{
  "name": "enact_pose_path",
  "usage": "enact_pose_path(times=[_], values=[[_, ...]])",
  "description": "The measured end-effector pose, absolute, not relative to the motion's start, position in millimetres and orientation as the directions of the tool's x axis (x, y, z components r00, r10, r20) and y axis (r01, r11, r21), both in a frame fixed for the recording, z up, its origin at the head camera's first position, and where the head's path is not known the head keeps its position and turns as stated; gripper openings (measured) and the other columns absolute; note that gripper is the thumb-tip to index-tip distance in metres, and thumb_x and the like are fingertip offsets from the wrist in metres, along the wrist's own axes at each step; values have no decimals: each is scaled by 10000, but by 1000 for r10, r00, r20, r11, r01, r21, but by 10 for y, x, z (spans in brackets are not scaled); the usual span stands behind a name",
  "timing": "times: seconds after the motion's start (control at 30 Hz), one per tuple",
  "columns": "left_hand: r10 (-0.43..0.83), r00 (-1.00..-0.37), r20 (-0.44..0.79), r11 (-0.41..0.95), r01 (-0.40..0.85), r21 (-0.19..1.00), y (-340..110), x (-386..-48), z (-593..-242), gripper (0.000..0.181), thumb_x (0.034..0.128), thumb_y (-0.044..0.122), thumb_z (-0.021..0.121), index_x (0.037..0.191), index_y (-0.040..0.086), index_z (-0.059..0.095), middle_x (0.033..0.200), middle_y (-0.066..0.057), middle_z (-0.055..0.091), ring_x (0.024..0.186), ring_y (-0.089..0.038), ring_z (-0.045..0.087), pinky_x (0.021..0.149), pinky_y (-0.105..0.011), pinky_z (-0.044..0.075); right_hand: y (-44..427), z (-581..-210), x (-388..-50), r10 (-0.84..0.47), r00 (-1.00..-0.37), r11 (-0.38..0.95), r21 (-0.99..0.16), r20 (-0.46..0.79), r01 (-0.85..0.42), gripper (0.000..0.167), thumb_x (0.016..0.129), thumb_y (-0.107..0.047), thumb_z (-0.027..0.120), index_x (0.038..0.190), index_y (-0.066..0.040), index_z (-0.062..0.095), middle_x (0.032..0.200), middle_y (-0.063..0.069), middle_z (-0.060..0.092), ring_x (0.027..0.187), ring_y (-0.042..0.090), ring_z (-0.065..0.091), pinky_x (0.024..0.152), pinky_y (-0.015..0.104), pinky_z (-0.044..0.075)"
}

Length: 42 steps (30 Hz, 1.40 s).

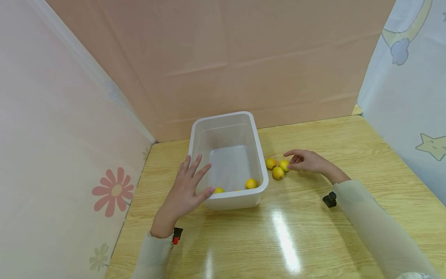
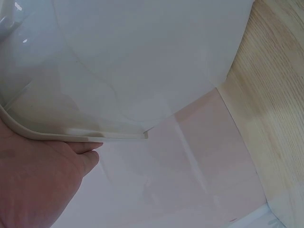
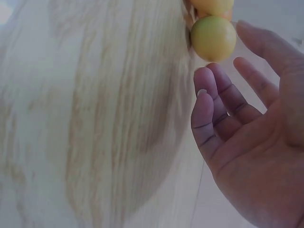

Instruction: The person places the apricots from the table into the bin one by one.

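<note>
My left hand (image 1: 183,193) lies over the near-left corner of a white plastic bin (image 1: 260,162), fingers spread and touching its rim. The left wrist view shows the palm against the bin's edge. Inside the bin, near its front wall, are a small round yellow fruit (image 1: 251,183) and another (image 1: 218,190), partly hidden by the rim. On the table, right of the bin, sit three more: a left fruit (image 1: 270,163), a front fruit (image 1: 278,173) and a right fruit (image 1: 283,165). My right hand (image 1: 308,161) is beside the right fruit, its loosely bent fingers not closed around it.
The wood-grain table (image 1: 313,217) carries the bin and fruits. A tan panel (image 1: 226,58) stands along the back edge. Pale patterned walls flank it, the left wall (image 1: 69,135) with flowers and the right wall (image 1: 400,100) with a star.
</note>
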State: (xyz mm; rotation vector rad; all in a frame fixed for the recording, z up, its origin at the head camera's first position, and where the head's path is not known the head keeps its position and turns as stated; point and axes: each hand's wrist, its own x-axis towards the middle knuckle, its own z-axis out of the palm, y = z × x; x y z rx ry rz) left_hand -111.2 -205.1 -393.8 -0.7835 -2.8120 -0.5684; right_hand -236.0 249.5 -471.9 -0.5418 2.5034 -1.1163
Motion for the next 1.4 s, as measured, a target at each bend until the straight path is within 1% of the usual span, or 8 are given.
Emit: enact_pose_path(times=[0.2, 0.43, 0.57, 0.7, 0.97, 1.23, 1.4], values=[[463, -848, 258, 790, 527, 314, -2050, -1112, -3937, 715, 990, 609, 496, 1559, 182, 419, 1686, -136, 176, 1543, -458, 9, 1207, -657, 66, 2490, -4774, -2393, -478, -859, 630, -752, -181, -192, 582, 956, -298, 721, 1431, -30, 519, 1053, 93, 645, 958, 242, 611, 816, 346, 513], [462, -849, 256, 792, 525, 311, -2049, -1109, -3935, 725, 993, 627, 477, 1554, 171, 427, 1690, -123, 166, 1543, -458, 9, 1211, -648, 68, 2468, -4790, -2406, -480, -854, 640, -746, -199, -185, 581, 947, -285, 730, 1428, -33, 522, 1050, 91, 644, 921, 221, 581, 795, 329, 496], [463, -847, 261, 793, 527, 305, -2052, -1111, -3942, 720, 993, 624, 477, 1552, 173, 430, 1687, -129, 177, 1543, -457, 14, 1211, -649, 69, 2456, -4794, -2411, -497, -846, 634, -746, -194, -202, 564, 947, -262, 732, 1413, -16, 531, 1043, 97, 647, 920, 217, 569, 775, 308, 491], [463, -846, 264, 793, 528, 304, -2053, -1114, -3946, 718, 992, 621, 483, 1551, 173, 431, 1686, -129, 183, 1542, -459, 19, 1208, -655, 69, 2445, -4798, -2415, -509, -839, 633, -744, -192, -213, 541, 943, -236, 736, 1396, -5, 548, 1037, 92, 647, 916, 214, 561, 769, 312, 487], [455, -853, 257, 793, 519, 318, -2047, -1108, -3952, 709, 988, 598, 502, 1545, 164, 441, 1689, -117, 174, 1544, -453, 15, 1211, -649, 67, 2417, -4792, -2398, -488, -850, 668, -712, -200, -216, 506, 947, -226, 728, 1372, -3, 569, 1003, 66, 633, 881, 204, 543, 776, 344, 471], [453, -854, 257, 798, 517, 311, -2043, -1104, -3952, 709, 987, 606, 497, 1550, 180, 435, 1691, -104, 172, 1546, -447, 17, 1217, -634, 66, 2426, -4745, -2369, -466, -864, 684, -696, -189, -217, 511, 945, -267, 727, 1355, -1, 579, 1006, 77, 641, 885, 210, 556, 780, 336, 473], [453, -853, 259, 798, 517, 311, -2046, -1106, -3951, 701, 985, 589, 512, 1551, 183, 434, 1687, -118, 183, 1546, -445, 15, 1215, -638, 68, 2459, -4710, -2373, -462, -868, 685, -695, -183, -218, 528, 945, -285, 728, 1370, -14, 572, 1010, 75, 646, 870, 202, 567, 756, 325, 484]])
